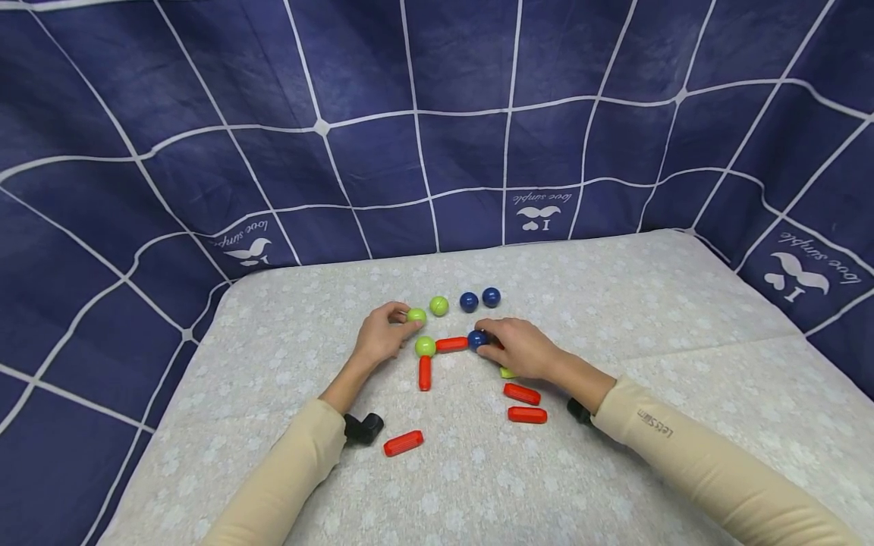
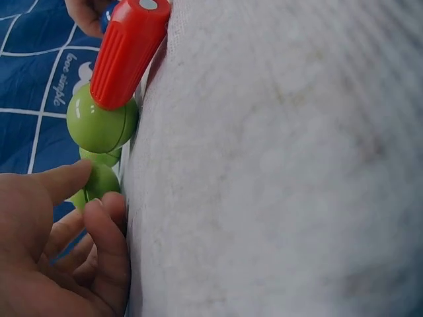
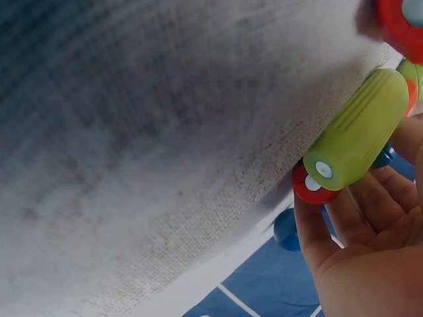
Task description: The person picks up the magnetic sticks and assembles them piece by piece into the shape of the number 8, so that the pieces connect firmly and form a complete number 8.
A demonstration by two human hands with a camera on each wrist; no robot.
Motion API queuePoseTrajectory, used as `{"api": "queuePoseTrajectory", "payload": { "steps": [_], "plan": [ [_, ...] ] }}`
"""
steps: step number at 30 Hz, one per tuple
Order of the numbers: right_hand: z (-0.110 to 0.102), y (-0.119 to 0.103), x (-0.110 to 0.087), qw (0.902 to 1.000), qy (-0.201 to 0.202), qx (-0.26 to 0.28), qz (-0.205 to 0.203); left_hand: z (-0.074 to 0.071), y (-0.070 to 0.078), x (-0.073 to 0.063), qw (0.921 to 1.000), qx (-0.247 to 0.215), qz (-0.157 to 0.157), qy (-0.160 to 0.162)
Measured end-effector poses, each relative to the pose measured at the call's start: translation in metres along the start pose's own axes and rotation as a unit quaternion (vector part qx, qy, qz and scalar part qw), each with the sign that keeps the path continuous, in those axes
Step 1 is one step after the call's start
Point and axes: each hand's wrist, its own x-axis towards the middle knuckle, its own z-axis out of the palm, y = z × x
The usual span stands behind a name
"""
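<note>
My left hand (image 1: 384,334) has its thumb and fingers around a small green ball (image 1: 416,316) on the cloth. Just nearer to me, another green ball (image 1: 425,346) carries two red rods. One red rod (image 1: 425,373) points toward me; the other red rod (image 1: 451,345) runs right to a blue ball (image 1: 477,340). My right hand (image 1: 522,347) grips that blue ball between thumb and fingers. Below the right palm lies a green rod (image 3: 360,129), mostly hidden in the head view. In the left wrist view, fingertips (image 2: 79,173) touch the held green ball.
Behind the hands sit a loose green ball (image 1: 439,305) and two blue balls, one (image 1: 468,302) beside the other (image 1: 491,296). Loose red rods lie nearer me, two at right (image 1: 522,393) (image 1: 527,415), one at left (image 1: 403,443). A blue curtain (image 1: 464,152) hangs behind the table.
</note>
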Motion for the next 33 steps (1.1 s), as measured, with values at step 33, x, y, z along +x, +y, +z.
{"api": "queuePoseTrajectory", "payload": {
  "steps": [33],
  "plan": [
    [0.000,0.000,0.001,1.0000,-0.003,-0.003,0.001,-0.014,0.008,-0.119,0.9857,0.015,0.088,-0.143]
  ]
}}
